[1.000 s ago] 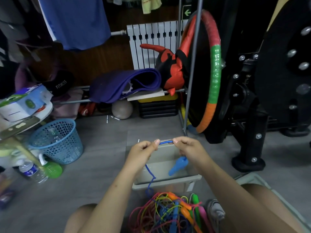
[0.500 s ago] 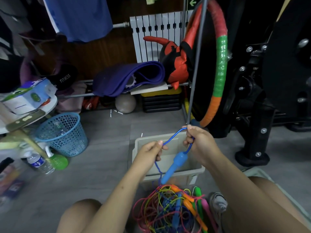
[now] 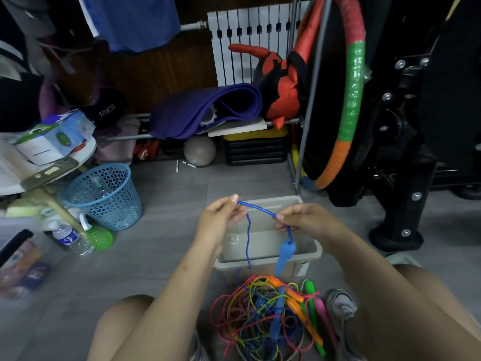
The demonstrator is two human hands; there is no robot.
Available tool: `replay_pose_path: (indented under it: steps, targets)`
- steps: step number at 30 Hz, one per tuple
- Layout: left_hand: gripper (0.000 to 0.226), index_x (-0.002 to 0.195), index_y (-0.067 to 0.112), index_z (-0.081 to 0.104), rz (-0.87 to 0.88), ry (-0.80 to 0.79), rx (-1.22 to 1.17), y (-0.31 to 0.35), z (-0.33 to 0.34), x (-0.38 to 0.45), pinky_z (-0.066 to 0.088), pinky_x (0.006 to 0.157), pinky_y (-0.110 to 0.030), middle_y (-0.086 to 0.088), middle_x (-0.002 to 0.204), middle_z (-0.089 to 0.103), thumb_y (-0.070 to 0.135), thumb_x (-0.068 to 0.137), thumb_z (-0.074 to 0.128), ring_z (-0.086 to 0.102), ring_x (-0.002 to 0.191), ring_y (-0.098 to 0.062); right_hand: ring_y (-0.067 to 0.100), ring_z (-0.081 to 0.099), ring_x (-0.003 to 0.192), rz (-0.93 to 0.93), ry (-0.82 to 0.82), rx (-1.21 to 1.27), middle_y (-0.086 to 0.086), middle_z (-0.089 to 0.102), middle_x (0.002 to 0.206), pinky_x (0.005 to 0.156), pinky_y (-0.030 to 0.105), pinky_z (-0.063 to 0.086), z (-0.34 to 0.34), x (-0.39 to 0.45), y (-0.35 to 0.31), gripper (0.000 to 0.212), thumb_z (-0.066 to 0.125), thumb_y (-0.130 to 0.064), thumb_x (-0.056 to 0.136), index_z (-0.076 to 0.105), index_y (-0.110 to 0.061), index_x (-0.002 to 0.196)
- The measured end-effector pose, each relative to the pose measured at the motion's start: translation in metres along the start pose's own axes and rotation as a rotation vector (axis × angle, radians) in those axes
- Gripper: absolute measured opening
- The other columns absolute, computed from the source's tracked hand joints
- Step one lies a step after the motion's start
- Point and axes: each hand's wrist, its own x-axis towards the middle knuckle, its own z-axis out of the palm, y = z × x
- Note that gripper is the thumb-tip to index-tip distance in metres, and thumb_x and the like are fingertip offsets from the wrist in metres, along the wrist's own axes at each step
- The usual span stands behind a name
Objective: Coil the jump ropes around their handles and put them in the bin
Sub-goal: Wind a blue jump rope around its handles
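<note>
A cluttered home storage corner used for exercise gear. A white radiator [image 3: 250,40] stands against a dark wood wall, with a rolled purple mat [image 3: 208,110] on a low rack, a grey ball [image 3: 200,151] beneath it and a striped hoop [image 3: 351,100] leaning beside black workout equipment [image 3: 421,142]. A blue mesh wastebasket [image 3: 104,196] sits on the grey plank floor [image 3: 161,256], and clothing [image 3: 135,22] hangs above.

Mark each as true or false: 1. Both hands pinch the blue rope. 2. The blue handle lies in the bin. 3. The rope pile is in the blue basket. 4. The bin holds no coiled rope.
1. True: left hand and right hand pinch the blue rope.
2. False: the blue handle hangs from the right hand, above the bin.
3. False: the rope pile lies on the floor; the blue basket holds a bottle.
4. True.
</note>
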Motion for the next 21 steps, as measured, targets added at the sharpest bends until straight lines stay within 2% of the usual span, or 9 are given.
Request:
replay_pose_path:
  steps: [3,5,8,10,12,13,15,18,21]
  targets:
    - [0.013,0.092,0.002,0.061,-0.021,-0.047,-0.161,0.007,0.004,-0.003,0.058,0.075,-0.025,-0.009,0.074,0.067,-0.005,0.092,0.051,0.07,0.066,-0.013,0.017,0.066,0.078,0.022,-0.061,-0.089,0.001,0.071,0.076,0.091,0.033,0.047,-0.001,0.002,0.005,0.014,0.062,-0.007,0.088,0.068,-0.015,0.078]
    - [0.018,0.102,0.001,0.06,-0.013,-0.074,-0.151,0.01,0.006,-0.003,0.059,0.068,-0.024,-0.009,0.075,0.064,-0.009,0.091,0.049,0.068,0.061,-0.01,0.02,0.067,0.085,0.023,-0.075,-0.067,0.002,0.072,0.081,0.095,0.036,0.045,0.001,0.003,0.005,0.016,0.06,-0.004,0.088,0.068,-0.017,0.083]
    - [0.027,0.114,0.005,0.058,-0.01,-0.166,0.042,0.01,0.008,-0.007,0.053,0.059,-0.017,-0.008,0.084,0.063,-0.008,0.091,0.05,0.064,0.058,-0.006,0.015,0.063,0.098,-0.082,-0.012,-0.021,0.002,0.068,0.103,0.087,0.025,0.046,0.007,0.003,0.003,0.018,0.058,-0.008,0.091,0.065,-0.022,0.1]
    - [0.026,0.113,0.005,0.06,-0.018,-0.268,0.149,0.008,0.009,-0.009,0.046,0.055,-0.014,-0.005,0.084,0.068,-0.007,0.091,0.051,0.061,0.058,-0.005,0.004,0.057,0.106,-0.206,-0.008,-0.088,-0.006,0.06,0.116,0.085,0.009,0.041,0.011,0.005,0.001,0.027,0.052,-0.011,0.095,0.059,-0.023,0.118]
    - [0.025,0.105,0.01,0.063,-0.001,-0.352,0.206,0.006,0.009,-0.01,0.041,0.054,-0.014,0.0,0.079,0.071,-0.006,0.091,0.05,0.058,0.057,-0.004,-0.007,0.051,0.106,-0.247,-0.073,-0.096,-0.014,0.057,0.116,0.084,0.0,0.037,0.016,0.007,0.0,0.031,0.044,-0.013,0.099,0.052,-0.022,0.127]
    - [0.025,0.104,0.011,0.064,0.01,-0.359,0.215,0.007,0.009,-0.01,0.039,0.054,-0.014,0.002,0.077,0.071,-0.006,0.092,0.05,0.055,0.057,-0.003,-0.01,0.05,0.103,-0.23,-0.098,-0.101,-0.015,0.058,0.112,0.082,-0.001,0.036,0.019,0.007,0.0,0.028,0.041,-0.016,0.1,0.054,-0.022,0.124]
    - [0.024,0.106,0.007,0.064,0.023,-0.294,0.18,0.009,0.008,-0.008,0.036,0.053,-0.014,0.002,0.073,0.069,-0.005,0.093,0.048,0.05,0.054,-0.002,-0.004,0.056,0.09,-0.201,-0.109,-0.137,-0.009,0.065,0.093,0.077,0.002,0.037,0.023,0.008,0.001,0.024,0.038,-0.02,0.101,0.062,-0.018,0.106]
    - [0.026,0.1,0.006,0.064,0.021,-0.121,0.05,0.011,0.003,-0.002,0.03,0.049,-0.014,-0.004,0.071,0.064,-0.007,0.094,0.042,0.04,0.051,-0.004,0.004,0.053,0.059,-0.177,-0.02,-0.198,0.002,0.055,0.062,0.063,0.012,0.041,0.019,0.013,0.006,0.033,0.041,-0.019,0.1,0.062,-0.013,0.075]
    - [0.027,0.091,0.009,0.064,-0.029,0.016,-0.067,0.012,-0.001,0.003,0.027,0.044,-0.013,-0.004,0.064,0.062,-0.005,0.094,0.041,0.037,0.045,-0.003,0.005,0.047,0.046,-0.043,-0.053,-0.27,0.004,0.047,0.056,0.053,0.015,0.04,0.005,0.015,0.004,0.038,0.046,-0.019,0.098,0.058,-0.011,0.063]
